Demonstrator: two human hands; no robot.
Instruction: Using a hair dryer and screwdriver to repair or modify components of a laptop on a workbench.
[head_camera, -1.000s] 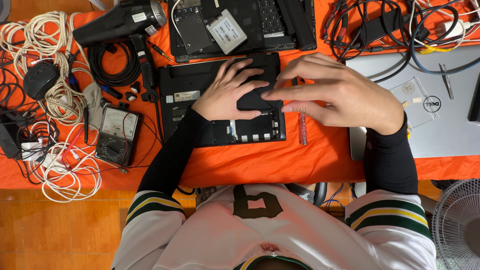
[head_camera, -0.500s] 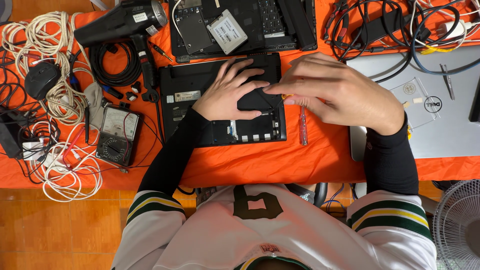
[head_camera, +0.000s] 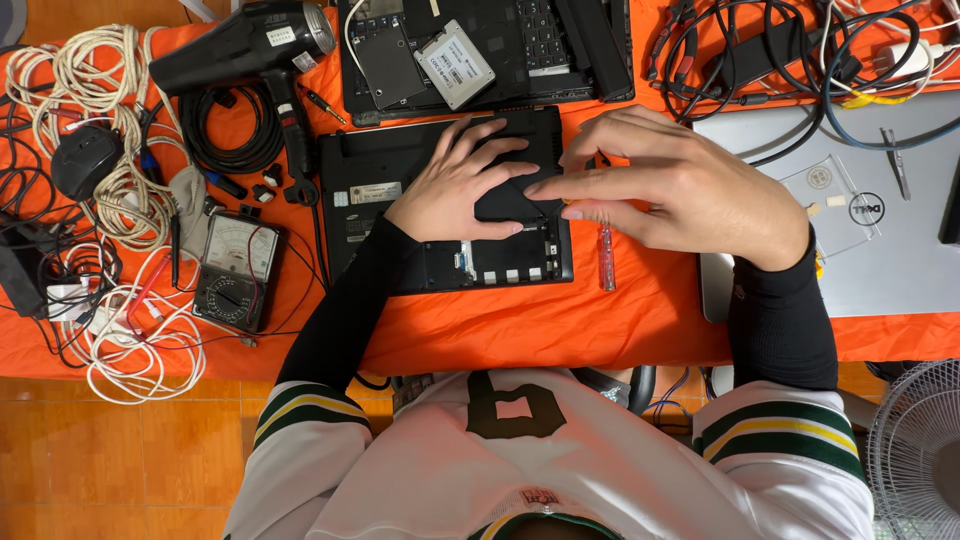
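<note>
The black laptop base (head_camera: 445, 205) lies upturned on the orange cloth (head_camera: 520, 325). The left hand (head_camera: 455, 185) rests flat on it, fingers spread, covering part of a black cover panel (head_camera: 510, 200). The right hand (head_camera: 680, 190) hovers at the base's right edge, fingers pressed toward that panel; whether they pinch anything cannot be told. A clear-handled screwdriver (head_camera: 606, 258) lies just right of the base, its top hidden under the right hand
</note>
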